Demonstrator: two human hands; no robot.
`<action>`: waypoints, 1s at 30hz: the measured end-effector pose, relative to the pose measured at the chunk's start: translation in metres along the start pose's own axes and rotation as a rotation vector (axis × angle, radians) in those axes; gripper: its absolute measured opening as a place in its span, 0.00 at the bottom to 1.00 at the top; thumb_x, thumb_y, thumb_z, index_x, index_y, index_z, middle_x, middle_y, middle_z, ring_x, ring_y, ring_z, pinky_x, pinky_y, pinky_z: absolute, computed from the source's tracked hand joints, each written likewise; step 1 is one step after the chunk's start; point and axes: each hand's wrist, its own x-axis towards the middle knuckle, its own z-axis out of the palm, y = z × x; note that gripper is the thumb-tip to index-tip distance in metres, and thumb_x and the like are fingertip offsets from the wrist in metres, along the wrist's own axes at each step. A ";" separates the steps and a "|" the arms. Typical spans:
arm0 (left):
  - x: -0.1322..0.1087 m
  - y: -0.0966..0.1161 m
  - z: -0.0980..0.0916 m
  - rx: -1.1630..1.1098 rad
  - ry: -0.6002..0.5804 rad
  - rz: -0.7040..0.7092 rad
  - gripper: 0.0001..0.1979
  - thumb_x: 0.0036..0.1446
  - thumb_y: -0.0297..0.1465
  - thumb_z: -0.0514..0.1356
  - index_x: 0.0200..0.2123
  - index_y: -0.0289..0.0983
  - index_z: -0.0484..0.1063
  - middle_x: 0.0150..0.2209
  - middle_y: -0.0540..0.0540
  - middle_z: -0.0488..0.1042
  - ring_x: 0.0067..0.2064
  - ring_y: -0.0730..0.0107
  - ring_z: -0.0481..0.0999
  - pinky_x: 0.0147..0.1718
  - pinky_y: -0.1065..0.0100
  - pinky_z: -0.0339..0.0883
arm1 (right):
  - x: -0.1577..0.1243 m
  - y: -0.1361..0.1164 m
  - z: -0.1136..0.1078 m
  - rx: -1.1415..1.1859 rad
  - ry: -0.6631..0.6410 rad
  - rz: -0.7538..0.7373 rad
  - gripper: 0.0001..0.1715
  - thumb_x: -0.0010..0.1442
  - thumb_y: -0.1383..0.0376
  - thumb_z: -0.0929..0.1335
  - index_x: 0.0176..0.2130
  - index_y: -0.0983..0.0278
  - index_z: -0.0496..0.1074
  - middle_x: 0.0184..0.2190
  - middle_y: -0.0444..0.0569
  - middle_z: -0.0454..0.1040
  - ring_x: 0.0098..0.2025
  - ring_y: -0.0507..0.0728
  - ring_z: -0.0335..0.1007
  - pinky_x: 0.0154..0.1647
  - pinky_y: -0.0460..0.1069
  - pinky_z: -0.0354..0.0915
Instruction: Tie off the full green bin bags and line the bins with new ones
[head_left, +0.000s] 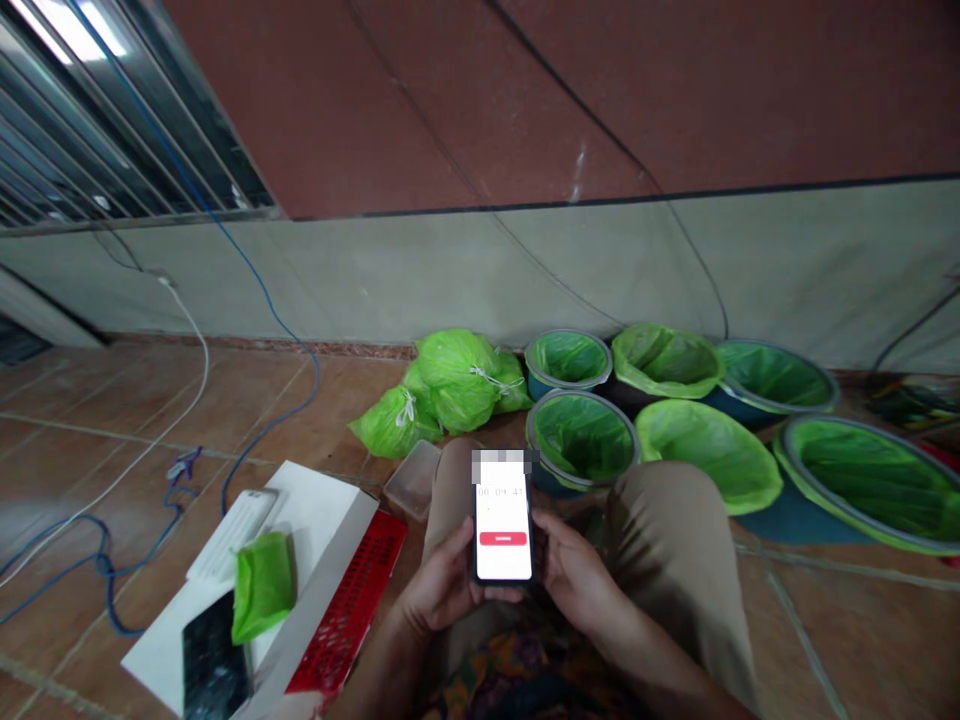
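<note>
A smartphone [502, 560] is held upright between both hands above my lap, its bright screen showing a running time readout and a red button. My left hand [442, 578] wraps around the phone's left edge and lower back. On the right edge, my right hand [568, 568] grips it the same way. To the left lies a white box [315, 500] over a red perforated basket [349, 605]. On the box rest a folded green plastic packet [262, 585], a dark flat slab [215, 655] and a white flat item [234, 532].
Several bins with green liners, including a front one [583, 440], stand along the wall at right. Tied green bags [457, 380] sit beside them. A clear plastic tub [414, 480] is by my left knee. Blue [262, 430] and white [201, 370] cables cross the tiled floor.
</note>
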 end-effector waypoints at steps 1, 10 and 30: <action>0.000 0.000 0.000 -0.002 0.000 0.001 0.25 0.65 0.42 0.47 0.56 0.32 0.69 0.50 0.35 0.75 0.47 0.55 0.77 0.40 0.57 0.74 | 0.000 0.000 0.000 0.005 0.000 -0.002 0.21 0.44 0.54 0.74 0.37 0.62 0.76 0.38 0.49 0.80 0.43 0.60 0.73 0.46 0.54 0.65; 0.000 0.001 0.002 -0.005 0.029 -0.009 0.25 0.65 0.42 0.46 0.55 0.33 0.69 0.50 0.35 0.75 0.47 0.55 0.77 0.39 0.57 0.74 | -0.001 -0.001 0.002 0.007 0.015 0.000 0.20 0.41 0.55 0.74 0.35 0.63 0.76 0.36 0.49 0.80 0.41 0.60 0.73 0.45 0.54 0.65; 0.000 0.001 0.001 -0.002 0.025 -0.011 0.25 0.65 0.42 0.46 0.56 0.33 0.68 0.50 0.35 0.75 0.47 0.55 0.76 0.40 0.56 0.73 | 0.000 -0.001 0.002 -0.010 0.021 -0.016 0.23 0.39 0.53 0.75 0.34 0.62 0.76 0.37 0.50 0.79 0.42 0.62 0.73 0.43 0.53 0.65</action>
